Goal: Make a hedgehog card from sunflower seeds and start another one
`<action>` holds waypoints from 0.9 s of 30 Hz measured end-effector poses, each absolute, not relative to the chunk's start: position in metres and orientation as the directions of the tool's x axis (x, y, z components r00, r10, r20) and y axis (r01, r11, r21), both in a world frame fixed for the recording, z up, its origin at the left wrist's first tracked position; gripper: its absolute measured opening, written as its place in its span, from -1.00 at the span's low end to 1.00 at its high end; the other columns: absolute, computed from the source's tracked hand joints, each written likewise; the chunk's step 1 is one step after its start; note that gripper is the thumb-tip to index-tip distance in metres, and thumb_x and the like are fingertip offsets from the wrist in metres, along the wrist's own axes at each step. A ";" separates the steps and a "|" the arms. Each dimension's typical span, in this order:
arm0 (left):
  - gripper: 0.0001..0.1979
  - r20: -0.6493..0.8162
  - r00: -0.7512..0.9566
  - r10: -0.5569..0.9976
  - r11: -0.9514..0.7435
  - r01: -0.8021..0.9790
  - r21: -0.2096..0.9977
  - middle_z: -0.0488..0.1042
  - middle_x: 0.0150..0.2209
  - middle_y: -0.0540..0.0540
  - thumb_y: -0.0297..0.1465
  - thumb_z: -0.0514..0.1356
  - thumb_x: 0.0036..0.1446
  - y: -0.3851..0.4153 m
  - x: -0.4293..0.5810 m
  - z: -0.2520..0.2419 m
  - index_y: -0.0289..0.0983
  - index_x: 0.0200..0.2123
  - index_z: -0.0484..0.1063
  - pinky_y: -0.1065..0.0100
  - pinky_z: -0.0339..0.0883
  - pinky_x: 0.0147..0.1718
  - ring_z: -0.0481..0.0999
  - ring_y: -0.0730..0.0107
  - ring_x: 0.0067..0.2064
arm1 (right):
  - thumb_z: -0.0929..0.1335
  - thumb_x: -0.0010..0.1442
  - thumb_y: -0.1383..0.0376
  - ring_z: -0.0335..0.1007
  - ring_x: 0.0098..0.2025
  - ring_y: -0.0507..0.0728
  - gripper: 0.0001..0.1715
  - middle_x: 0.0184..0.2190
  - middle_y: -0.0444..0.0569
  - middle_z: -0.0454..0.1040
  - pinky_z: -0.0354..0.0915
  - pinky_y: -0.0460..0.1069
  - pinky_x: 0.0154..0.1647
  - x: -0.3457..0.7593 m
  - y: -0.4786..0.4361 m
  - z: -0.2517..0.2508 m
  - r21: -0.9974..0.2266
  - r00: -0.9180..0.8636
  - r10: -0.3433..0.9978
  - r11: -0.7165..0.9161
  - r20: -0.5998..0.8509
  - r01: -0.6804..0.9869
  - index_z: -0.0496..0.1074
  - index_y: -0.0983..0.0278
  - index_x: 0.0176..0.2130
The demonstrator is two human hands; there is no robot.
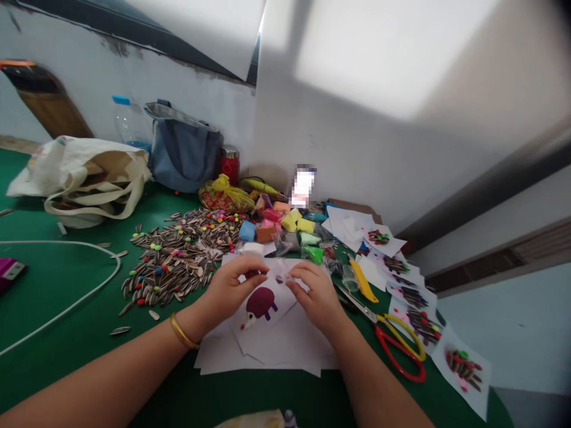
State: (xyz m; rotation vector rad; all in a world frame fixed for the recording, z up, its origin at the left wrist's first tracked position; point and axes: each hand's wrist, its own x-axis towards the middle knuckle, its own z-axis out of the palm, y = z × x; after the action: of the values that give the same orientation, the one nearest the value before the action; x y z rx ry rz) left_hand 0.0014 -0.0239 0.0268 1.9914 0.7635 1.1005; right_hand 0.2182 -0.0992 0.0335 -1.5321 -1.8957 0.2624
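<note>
Flat maroon hedgehog figure [262, 301] is slanted lengthwise, snout aimed near-left; left hand [236, 286] and right hand [314, 296] fingers are curled, pinch can't be told.

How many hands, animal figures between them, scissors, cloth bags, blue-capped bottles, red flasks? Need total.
Hands: 2, left hand and right hand
Animal figure: 1
Scissors: 1
Cloth bags: 2, white bag and blue bag
Blue-capped bottle: 1
Red flask: 1
Total: 8
</note>
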 end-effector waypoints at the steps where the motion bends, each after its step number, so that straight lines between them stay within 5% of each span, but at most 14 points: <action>1: -0.89 0.474 0.469 0.745 -0.592 0.136 0.795 0.57 -0.21 -0.06 -0.38 0.23 0.18 -0.027 0.001 0.028 -0.20 -0.21 0.51 0.31 0.44 -0.14 0.54 0.33 -0.16 | 0.31 0.30 0.20 0.38 -0.02 0.16 -0.78 -0.12 0.04 0.49 0.28 0.04 0.07 0.214 -0.101 0.034 -0.559 -0.091 0.923 0.303 0.375 0.772 0.50 0.24 -0.15; 6: -0.85 0.534 0.566 0.629 -0.739 0.220 0.637 0.55 -0.20 -0.05 -0.45 0.16 0.23 -0.034 -0.001 0.029 -0.19 -0.14 0.46 0.32 0.38 -0.13 0.52 0.35 -0.16 | 0.27 0.34 0.22 0.37 0.03 0.15 -0.79 -0.10 0.05 0.50 0.25 0.05 0.13 0.200 -0.106 0.039 -0.612 -0.119 0.916 0.348 0.383 0.710 0.45 0.24 -0.12; 10: -0.96 0.532 0.574 0.622 -0.766 0.304 0.567 0.52 -0.33 -0.04 -0.45 0.18 0.20 -0.037 -0.001 0.032 -0.23 -0.27 0.43 0.33 0.36 -0.26 0.49 0.35 -0.27 | 0.21 0.38 0.23 0.37 0.06 0.14 -0.75 -0.03 0.05 0.48 0.26 0.05 0.13 0.191 -0.109 0.037 -0.688 -0.076 0.931 0.318 0.358 0.652 0.40 0.23 -0.06; 21: -0.83 0.625 0.660 0.417 -0.890 0.155 0.430 0.55 -0.21 -0.10 -0.44 0.16 0.25 -0.037 0.002 0.038 -0.23 -0.11 0.48 0.28 0.32 -0.19 0.46 0.31 -0.18 | 0.20 0.40 0.19 0.45 -0.23 0.08 -0.74 -0.20 -0.05 0.47 0.36 -0.01 -0.18 0.185 -0.109 0.026 -0.836 0.003 0.941 0.301 0.340 0.460 0.39 0.19 -0.06; 27: -0.87 0.548 0.697 0.462 -0.880 0.284 0.382 0.45 -0.32 -0.08 -0.40 0.19 0.21 -0.038 0.007 0.039 -0.25 -0.38 0.51 0.28 0.22 -0.29 0.37 0.33 -0.27 | 0.21 0.38 0.20 0.43 -0.18 0.10 -0.76 -0.22 -0.04 0.49 0.34 0.01 -0.14 0.184 -0.107 0.027 -0.847 0.004 0.952 0.270 0.306 0.457 0.40 0.22 -0.11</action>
State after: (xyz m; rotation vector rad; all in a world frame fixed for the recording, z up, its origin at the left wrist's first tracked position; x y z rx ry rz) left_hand 0.0066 -0.0381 0.0391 2.6399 0.5930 0.9599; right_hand 0.1836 -0.1074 0.0268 -1.3312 -1.6061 0.6644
